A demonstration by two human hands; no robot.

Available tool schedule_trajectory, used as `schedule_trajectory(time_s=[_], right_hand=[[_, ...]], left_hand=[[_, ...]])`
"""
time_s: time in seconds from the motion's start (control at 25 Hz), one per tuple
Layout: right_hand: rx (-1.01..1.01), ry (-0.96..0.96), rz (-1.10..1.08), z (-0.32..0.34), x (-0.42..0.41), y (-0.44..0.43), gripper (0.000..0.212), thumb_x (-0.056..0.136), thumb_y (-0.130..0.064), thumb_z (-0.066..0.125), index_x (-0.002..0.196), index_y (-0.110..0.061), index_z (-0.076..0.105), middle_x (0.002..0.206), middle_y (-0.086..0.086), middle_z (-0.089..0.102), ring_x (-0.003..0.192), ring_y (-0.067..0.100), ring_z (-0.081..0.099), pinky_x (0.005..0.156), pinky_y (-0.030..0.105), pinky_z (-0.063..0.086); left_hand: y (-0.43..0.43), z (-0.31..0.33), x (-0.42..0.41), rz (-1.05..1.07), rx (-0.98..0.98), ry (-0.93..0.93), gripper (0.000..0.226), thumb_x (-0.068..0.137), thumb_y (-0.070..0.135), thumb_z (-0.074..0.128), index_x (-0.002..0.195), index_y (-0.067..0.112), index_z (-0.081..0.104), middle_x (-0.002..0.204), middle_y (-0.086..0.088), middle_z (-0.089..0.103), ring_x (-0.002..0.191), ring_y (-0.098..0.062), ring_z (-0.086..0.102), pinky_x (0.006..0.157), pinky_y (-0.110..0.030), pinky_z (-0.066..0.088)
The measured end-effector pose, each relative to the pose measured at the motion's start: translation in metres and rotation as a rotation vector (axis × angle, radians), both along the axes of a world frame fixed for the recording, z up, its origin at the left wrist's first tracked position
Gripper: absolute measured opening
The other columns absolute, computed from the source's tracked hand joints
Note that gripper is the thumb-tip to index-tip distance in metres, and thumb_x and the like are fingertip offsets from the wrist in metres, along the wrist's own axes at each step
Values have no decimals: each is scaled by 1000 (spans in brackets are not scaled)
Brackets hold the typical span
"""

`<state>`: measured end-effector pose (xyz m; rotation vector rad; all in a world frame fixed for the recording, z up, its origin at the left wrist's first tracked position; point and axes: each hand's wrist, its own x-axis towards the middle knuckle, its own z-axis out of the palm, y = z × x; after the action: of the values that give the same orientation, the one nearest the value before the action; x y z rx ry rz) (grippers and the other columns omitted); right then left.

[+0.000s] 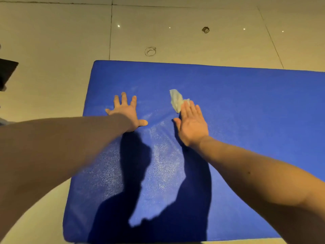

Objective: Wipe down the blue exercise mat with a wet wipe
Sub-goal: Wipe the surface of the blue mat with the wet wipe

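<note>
Mat: looking like foam, finely pebbled skin, mostly matt; a speckled wet sheen is glinting from centre down toward 6 o'clock. Wipe, just off centre toward 12 o'clock: showing as thin, crumpled, whitish fibrous sheet, limp. Floor tiles, 9 through 1 o'clock: reading smooth, glossy, throwing back pinpoint lights; dark grout lines are running matt.
</note>
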<state>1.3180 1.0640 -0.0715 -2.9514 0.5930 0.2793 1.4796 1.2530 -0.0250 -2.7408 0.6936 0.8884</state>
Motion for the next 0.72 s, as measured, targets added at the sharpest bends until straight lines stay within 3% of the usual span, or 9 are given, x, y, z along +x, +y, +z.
schedule_trajectory(time_s=[0.12, 0.2, 0.36, 0.52, 0.72], right_hand=[[36, 29, -181, 3, -3, 1, 72, 104, -48, 16, 156, 1, 12, 165, 17, 9, 153, 32, 1, 124, 46, 1], [79, 17, -184, 5, 3, 31, 69, 105, -45, 18, 155, 1, 13, 164, 18, 9, 152, 34, 0, 124, 47, 2], [171, -13, 37, 5, 4, 114, 67, 101, -45, 19, 153, -4, 23, 162, 18, 17, 152, 33, 5, 123, 47, 8], [73, 24, 195, 7, -6, 102, 66, 105, -44, 22, 157, -3, 15, 165, 15, 12, 153, 29, 0, 124, 45, 1], [-15, 77, -61, 14, -36, 57, 64, 105, -41, 21, 155, -1, 18, 163, 16, 15, 152, 31, 5, 124, 45, 4]], left_hand=[[31, 16, -7, -197, 65, 0, 107, 87, 67, 62, 160, 33, -6, 167, 0, -17, 154, -27, -9, 107, -53, 41], [48, 23, -11, -256, 96, 19, 107, 86, 65, 65, 160, 34, -6, 167, 1, -17, 154, -26, -9, 106, -49, 42], [68, 18, -26, -235, 82, 12, 111, 85, 64, 68, 160, 34, -8, 166, 3, -18, 154, -25, -11, 107, -50, 41], [71, 13, -38, -145, 45, -27, 105, 87, 56, 70, 161, 33, 0, 167, 1, -13, 154, -24, -7, 107, -49, 40], [83, 19, -74, -113, 101, -41, 93, 92, 51, 66, 160, 23, 9, 166, -3, -3, 152, -28, 4, 87, -40, 46]])
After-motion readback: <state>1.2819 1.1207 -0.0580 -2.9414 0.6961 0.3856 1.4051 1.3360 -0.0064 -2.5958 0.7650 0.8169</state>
